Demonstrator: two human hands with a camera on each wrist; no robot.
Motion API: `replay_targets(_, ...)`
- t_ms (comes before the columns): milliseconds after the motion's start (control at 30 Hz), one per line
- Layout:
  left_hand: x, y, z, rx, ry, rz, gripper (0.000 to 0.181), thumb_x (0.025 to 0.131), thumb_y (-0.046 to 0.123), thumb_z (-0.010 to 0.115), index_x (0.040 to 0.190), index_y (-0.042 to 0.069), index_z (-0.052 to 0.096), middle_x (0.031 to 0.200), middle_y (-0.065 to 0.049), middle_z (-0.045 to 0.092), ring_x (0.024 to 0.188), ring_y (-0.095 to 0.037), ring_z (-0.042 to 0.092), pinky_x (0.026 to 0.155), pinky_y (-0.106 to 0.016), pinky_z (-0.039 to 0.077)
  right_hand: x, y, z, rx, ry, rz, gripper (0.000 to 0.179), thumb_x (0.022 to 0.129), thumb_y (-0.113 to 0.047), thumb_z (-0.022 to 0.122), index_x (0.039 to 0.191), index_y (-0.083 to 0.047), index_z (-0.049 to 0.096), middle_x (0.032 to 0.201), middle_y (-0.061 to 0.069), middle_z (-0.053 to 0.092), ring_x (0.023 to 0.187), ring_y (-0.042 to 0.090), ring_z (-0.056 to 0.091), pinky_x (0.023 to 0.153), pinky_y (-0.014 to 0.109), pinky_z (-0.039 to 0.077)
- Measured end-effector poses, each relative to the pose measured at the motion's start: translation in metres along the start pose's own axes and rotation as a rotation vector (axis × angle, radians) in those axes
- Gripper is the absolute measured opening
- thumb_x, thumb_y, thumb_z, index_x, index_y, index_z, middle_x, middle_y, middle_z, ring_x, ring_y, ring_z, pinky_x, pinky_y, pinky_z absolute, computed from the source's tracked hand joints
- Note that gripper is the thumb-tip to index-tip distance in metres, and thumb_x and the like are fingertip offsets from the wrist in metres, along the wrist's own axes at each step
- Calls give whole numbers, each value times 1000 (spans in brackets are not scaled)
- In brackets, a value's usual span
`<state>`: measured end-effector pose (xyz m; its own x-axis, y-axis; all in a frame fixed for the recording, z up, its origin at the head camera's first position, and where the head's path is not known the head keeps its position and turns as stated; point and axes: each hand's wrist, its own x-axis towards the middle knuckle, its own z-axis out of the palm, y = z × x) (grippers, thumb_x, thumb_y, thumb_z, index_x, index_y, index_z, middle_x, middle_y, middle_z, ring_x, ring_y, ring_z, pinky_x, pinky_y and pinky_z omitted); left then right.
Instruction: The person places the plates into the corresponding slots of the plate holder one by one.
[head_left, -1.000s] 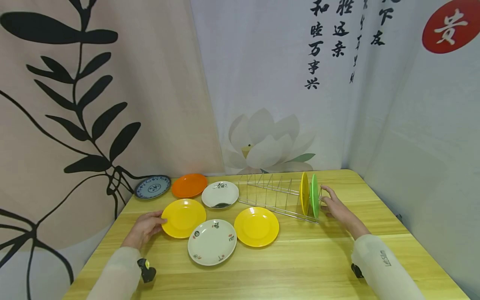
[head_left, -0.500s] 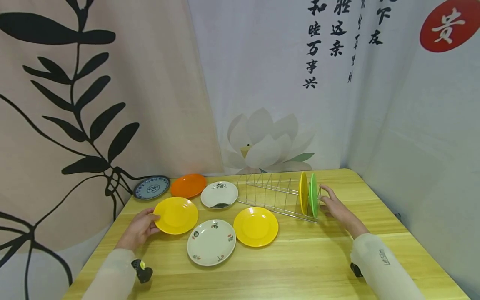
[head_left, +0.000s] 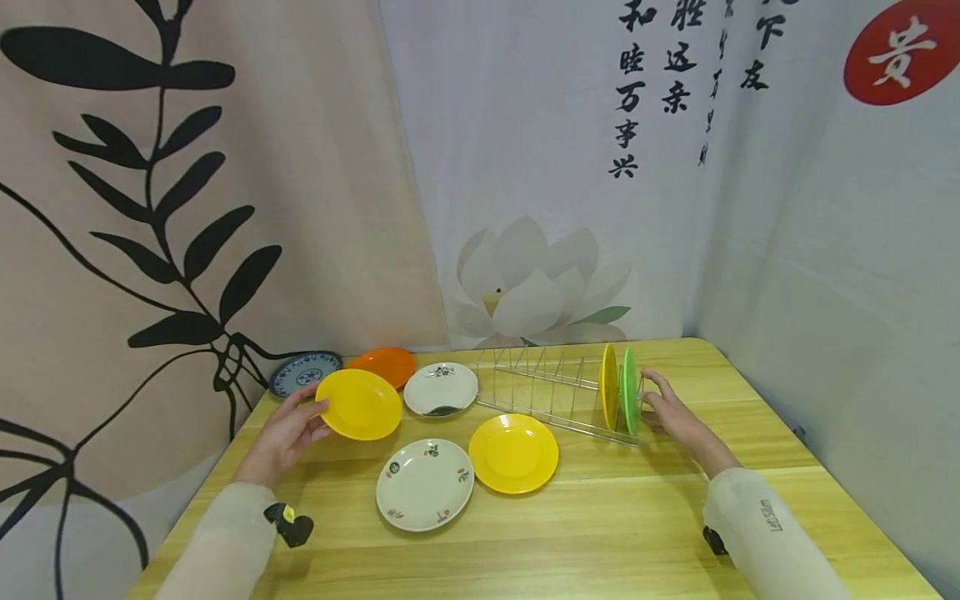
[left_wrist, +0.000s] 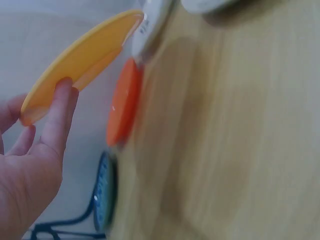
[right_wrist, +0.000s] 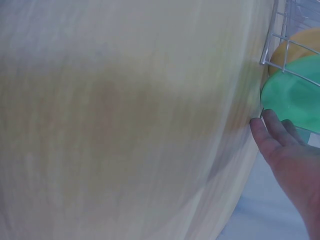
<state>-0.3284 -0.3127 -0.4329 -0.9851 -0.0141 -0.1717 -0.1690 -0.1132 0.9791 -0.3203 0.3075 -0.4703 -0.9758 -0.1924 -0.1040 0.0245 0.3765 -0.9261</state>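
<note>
Our left fingers pinch a round yellow plate; our straight right fingers likely steady the silver wire rack beside them.

yellow plate is held tilted; green plate upright.

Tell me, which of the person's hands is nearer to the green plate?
The right. The right hand is close beside the green plate, just to its right; the left hand is far off to the left, holding up a yellow plate.
</note>
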Motion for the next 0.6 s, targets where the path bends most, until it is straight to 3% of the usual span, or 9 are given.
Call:
replay_targets(200, 4, 14, 24, -34, 8, 35, 68, 101, 11, 57, 158, 15, 21, 129, -9, 54, 93, -14, 69, 86, -33, 57, 0, -1, 0, 1, 1, -3, 65, 108, -39, 27, 158, -19, -10, 158, 35, -2, 137, 57, 24, 108, 71, 23)
replay_targets(400, 11, 21, 60, -45, -10, 101, 65, 103, 10, 54, 158, 15, 21, 149, -17, 36, 98, -13, 66, 87, -31, 57, -1, 0, 0, -6, 7, -6, 64, 108, -38, 26, 158, -18, -9, 157, 36, 0, 136, 57, 25, 109, 71, 23)
replay_targets(600, 17, 21, 96, -126, -50, 130, 60, 102, 4, 51, 156, 14, 26, 146, -15, 39, 96, -16, 66, 85, -32, 58, -1, 0, 0, -7, -1, -4, 66, 108, -41, 26, 157, -17, -10, 156, 37, 0, 136, 58, 24, 108, 72, 22)
